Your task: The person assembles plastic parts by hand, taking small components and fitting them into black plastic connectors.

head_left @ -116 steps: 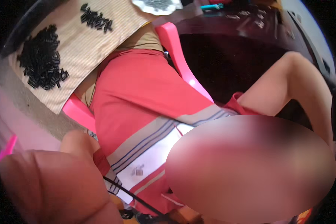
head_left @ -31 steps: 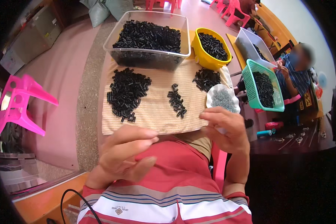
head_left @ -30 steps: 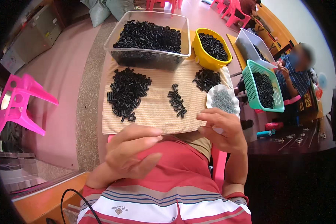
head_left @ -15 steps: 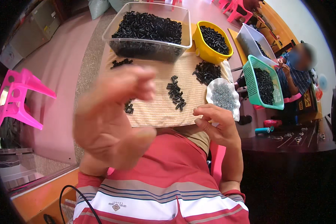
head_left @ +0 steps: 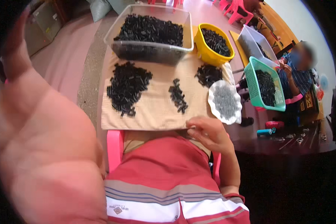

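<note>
My left hand [head_left: 52,134] is raised large and close at the left. One digit stretches up toward the rim; its other fingers are mostly cut off, and nothing shows in it. My right hand [head_left: 210,133] rests at the near edge of the beige cloth [head_left: 156,119], thumb and fingertips closed together; anything between them is too small to make out. On the cloth lie a large pile of short black tube-like pieces [head_left: 127,87], a narrow middle row of black pieces [head_left: 178,96] and a third black pile [head_left: 208,75]. A white scalloped dish [head_left: 214,108] holds small clear-grey pieces [head_left: 225,100].
A clear plastic bin [head_left: 149,46] and a yellow tub [head_left: 214,58], both with black pieces, stand at the back. Right of the table are a green basket [head_left: 252,84], a white bin [head_left: 246,37] and another person [head_left: 296,71]. A dark table [head_left: 265,143] carries metal parts.
My left hand has moved left and up toward the camera, uncovering the large black pile. My right hand has shifted slightly left and down, its fingertips closer together.
</note>
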The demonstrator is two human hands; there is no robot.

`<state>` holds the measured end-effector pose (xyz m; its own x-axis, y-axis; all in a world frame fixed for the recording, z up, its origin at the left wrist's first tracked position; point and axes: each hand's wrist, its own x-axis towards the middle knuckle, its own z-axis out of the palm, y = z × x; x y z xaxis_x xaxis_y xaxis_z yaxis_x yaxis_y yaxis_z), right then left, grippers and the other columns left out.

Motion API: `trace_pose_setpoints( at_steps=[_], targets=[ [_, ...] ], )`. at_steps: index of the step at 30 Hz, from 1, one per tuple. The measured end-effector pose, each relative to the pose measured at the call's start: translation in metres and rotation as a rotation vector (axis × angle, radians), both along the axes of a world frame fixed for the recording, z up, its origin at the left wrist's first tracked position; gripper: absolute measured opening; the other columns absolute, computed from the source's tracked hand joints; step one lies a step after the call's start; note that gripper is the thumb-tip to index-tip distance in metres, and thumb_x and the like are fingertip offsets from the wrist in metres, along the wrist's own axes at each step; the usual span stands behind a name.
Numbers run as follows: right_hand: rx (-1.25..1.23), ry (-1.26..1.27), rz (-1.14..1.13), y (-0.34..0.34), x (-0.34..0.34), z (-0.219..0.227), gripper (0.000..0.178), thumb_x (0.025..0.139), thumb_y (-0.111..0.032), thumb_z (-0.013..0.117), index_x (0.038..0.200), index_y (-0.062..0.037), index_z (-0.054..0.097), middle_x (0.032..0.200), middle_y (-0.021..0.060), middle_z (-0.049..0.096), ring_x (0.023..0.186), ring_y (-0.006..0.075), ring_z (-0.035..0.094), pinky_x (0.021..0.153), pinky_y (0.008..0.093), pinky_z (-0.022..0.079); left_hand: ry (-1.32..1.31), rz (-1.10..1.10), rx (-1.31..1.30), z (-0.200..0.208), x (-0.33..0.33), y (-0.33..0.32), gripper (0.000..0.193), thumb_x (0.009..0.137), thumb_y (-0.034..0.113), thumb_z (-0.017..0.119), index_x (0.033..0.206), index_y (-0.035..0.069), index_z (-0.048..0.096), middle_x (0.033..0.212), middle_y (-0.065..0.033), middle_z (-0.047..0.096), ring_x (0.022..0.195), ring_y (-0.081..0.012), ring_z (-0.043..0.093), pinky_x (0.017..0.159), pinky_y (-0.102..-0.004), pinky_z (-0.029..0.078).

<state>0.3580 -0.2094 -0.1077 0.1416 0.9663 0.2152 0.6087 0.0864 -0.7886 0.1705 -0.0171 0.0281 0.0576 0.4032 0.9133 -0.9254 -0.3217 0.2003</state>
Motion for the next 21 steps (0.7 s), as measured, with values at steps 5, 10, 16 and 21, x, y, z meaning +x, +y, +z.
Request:
trace_pose_setpoints(
  at_steps=[5, 10, 16, 21],
  targets=[
    [-0.072, 0.039, -0.019, -0.008, -0.010, -0.006, 0.026, 0.085, -0.001, 0.071, 0.111, 0.0006, 0.066, 0.096, 0.0110, 0.070, 0.078, 0.0169, 0.066, 0.067, 0.0267, 0.052, 0.021, 0.034, 0.010, -0.013, -0.036, 0.010, 0.061, 0.099, 0.044, 0.047, 0.139, -0.002, 0.043, 0.140, -0.0303, 0.045, 0.121, -0.0427, 0.051, 0.100, -0.0514, 0.045],
    [-0.111, 0.163, -0.051, 0.001, -0.016, -0.012, 0.022, 0.086, -0.003, 0.072, 0.107, -0.0003, 0.067, 0.092, 0.0105, 0.069, 0.074, 0.0153, 0.064, 0.065, 0.0267, 0.050, 0.054, 0.053, -0.003, -0.023, -0.046, 0.017, 0.061, 0.100, 0.045, 0.047, 0.139, -0.001, 0.042, 0.141, -0.0302, 0.043, 0.123, -0.0435, 0.050, 0.101, -0.0526, 0.045],
    [-0.064, 0.112, -0.028, 0.000, -0.006, -0.014, 0.022, 0.086, 0.000, 0.071, 0.108, 0.0001, 0.067, 0.095, 0.0111, 0.068, 0.073, 0.0153, 0.063, 0.065, 0.0257, 0.049, 0.136, 0.073, -0.033, -0.040, -0.043, 0.026, 0.061, 0.100, 0.045, 0.046, 0.140, -0.001, 0.041, 0.143, -0.0300, 0.042, 0.125, -0.0444, 0.048, 0.102, -0.0539, 0.044],
    [0.141, -0.110, -0.103, -0.005, -0.012, 0.022, 0.027, 0.079, 0.007, 0.072, 0.105, 0.0022, 0.068, 0.095, 0.0145, 0.069, 0.074, 0.0177, 0.066, 0.066, 0.0262, 0.051, 0.152, 0.160, 0.001, -0.048, -0.050, 0.036, 0.061, 0.100, 0.046, 0.046, 0.141, 0.000, 0.041, 0.144, -0.0298, 0.041, 0.127, -0.0451, 0.046, 0.103, -0.0551, 0.043]
  ],
)
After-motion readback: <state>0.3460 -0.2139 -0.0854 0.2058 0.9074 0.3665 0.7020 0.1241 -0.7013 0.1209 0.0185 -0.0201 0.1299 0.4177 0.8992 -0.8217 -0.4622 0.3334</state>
